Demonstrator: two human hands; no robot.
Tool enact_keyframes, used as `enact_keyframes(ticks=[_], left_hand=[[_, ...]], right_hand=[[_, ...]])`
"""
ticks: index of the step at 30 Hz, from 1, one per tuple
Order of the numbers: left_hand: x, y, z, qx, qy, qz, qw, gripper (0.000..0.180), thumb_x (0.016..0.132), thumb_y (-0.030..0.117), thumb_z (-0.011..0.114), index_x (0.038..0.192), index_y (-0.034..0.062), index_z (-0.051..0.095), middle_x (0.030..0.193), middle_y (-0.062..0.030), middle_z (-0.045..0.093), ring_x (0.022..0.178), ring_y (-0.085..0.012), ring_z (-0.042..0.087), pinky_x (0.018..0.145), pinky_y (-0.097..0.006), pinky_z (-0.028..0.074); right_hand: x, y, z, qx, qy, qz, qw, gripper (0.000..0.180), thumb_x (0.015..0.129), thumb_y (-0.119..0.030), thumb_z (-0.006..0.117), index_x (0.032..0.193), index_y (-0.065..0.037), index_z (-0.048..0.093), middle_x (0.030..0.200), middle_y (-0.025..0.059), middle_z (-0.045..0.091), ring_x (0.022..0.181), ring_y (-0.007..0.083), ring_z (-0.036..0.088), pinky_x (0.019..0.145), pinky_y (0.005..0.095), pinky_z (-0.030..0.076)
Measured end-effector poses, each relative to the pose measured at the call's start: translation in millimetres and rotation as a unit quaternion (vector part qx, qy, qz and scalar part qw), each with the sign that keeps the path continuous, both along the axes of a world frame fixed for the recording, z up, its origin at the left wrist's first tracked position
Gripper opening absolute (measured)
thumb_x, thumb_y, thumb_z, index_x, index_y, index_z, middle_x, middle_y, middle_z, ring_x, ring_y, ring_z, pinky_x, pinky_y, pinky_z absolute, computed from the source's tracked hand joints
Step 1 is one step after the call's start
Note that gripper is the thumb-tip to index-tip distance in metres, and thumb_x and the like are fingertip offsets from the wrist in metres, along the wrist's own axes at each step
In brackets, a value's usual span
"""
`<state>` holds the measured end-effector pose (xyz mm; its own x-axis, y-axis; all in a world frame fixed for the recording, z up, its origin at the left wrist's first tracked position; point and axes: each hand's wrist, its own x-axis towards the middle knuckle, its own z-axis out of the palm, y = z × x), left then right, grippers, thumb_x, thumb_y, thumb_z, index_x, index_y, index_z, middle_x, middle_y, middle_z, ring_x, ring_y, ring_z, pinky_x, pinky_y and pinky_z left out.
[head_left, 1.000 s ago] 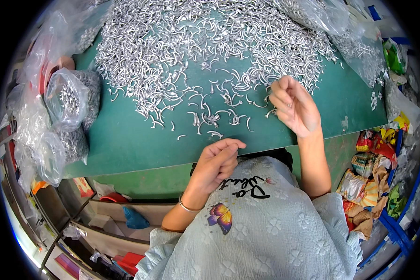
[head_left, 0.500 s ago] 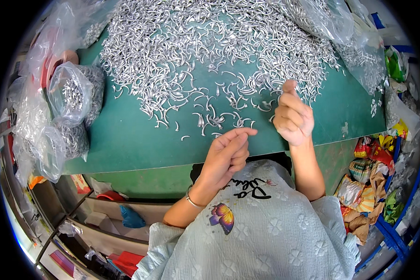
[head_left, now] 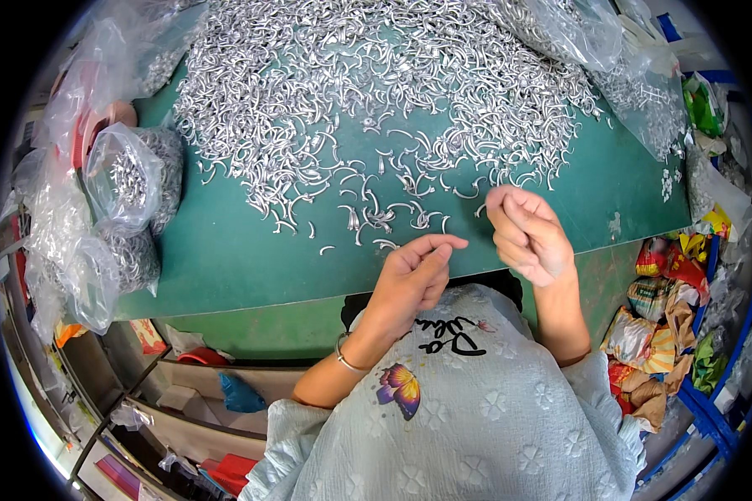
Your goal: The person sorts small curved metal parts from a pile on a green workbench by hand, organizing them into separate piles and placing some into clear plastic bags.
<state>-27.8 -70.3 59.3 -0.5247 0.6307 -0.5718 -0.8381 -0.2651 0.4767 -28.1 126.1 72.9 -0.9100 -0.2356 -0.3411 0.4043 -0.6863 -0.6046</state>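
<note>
Seemingly, fine handling is the step: left hand point(head_left: 411, 282) and right hand point(head_left: 530, 238) pinch, contents unclear; twelve-o'clock curved pieces point(head_left: 259, 108) next want precise grip.

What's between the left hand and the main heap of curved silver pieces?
In the head view, a loose scatter of curved silver pieces lies on the green tabletop between the left hand and the heap.

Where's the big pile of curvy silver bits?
In the head view's top middle, the heap of curved silver pieces lies on the green table, beyond the right hand.
</note>
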Motion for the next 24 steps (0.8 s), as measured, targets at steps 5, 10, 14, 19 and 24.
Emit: enact_keyframes(ticks=[5, 10, 14, 19, 24], left_hand=[[7.0, -0.8, -3.2, -0.007, -0.001, -0.008, 1.0, 0.022, 0.095, 0.017, 0.045, 0.106, 0.0004, 0.054, 0.056, 0.0084, 0.029, 0.045, -0.0015, 0.021, 0.039, -0.019, 0.016], [8.2, 0.7, 0.7, -0.01, 0.013, -0.023, 1.0, 0.021, 0.095, 0.017, 0.046, 0.105, 0.0003, 0.054, 0.056, 0.0082, 0.03, 0.045, -0.0015, 0.021, 0.039, -0.019, 0.016], [10.0, -6.0, -2.2, 0.005, -0.016, -0.007, 1.0, 0.021, 0.095, 0.016, 0.046, 0.105, 0.0001, 0.054, 0.056, 0.0083, 0.03, 0.045, -0.0017, 0.021, 0.039, -0.019, 0.016], [9.9, -7.1, -4.4, 0.036, -0.038, -0.007, 0.999, 0.021, 0.095, 0.016, 0.046, 0.105, -0.0001, 0.054, 0.057, 0.0079, 0.029, 0.045, -0.0019, 0.021, 0.038, -0.019, 0.016], [10.8, -8.9, -5.3, 0.04, -0.045, -0.011, 0.998, 0.02, 0.095, 0.015, 0.046, 0.105, -0.0001, 0.054, 0.057, 0.0077, 0.029, 0.046, -0.002, 0.022, 0.038, -0.019, 0.017]], right_hand=[[-23.2, -12.0, -18.8, 0.588, 0.12, -0.036, 0.799, 0.01, 0.081, -0.012, 0.065, 0.09, -0.007, 0.066, 0.061, -0.0033, 0.054, 0.044, 0.0064, 0.041, 0.043, 0.0203, 0.034], [-47.0, -32.9, -44.8, 0.741, 0.318, -0.074, 0.588, 0.011, 0.078, -0.008, 0.066, 0.089, -0.007, 0.066, 0.053, -0.0016, 0.04, 0.045, 0.0059, 0.034, 0.043, 0.0219, 0.03], [-39.3, -17.6, -19.2, 0.569, 0.125, -0.007, 0.813, 0.007, 0.079, -0.007, 0.064, 0.085, -0.006, 0.066, 0.051, -0.0046, 0.04, 0.043, 0.0101, 0.036, 0.042, 0.0257, 0.033], [-35.8, -8.1, -13.2, -0.116, -0.011, -0.072, 0.991, 0.021, 0.091, -0.022, 0.047, 0.086, -0.003, 0.053, 0.061, -0.0022, 0.038, 0.047, 0.009, 0.029, 0.041, 0.0221, 0.03], [-42.7, -10.0, -20.0, 0.297, 0.085, 0.005, 0.951, 0.017, 0.088, -0.019, 0.053, 0.081, -0.003, 0.054, 0.052, 0.0018, 0.04, 0.041, 0.0109, 0.034, 0.039, 0.0278, 0.033]])
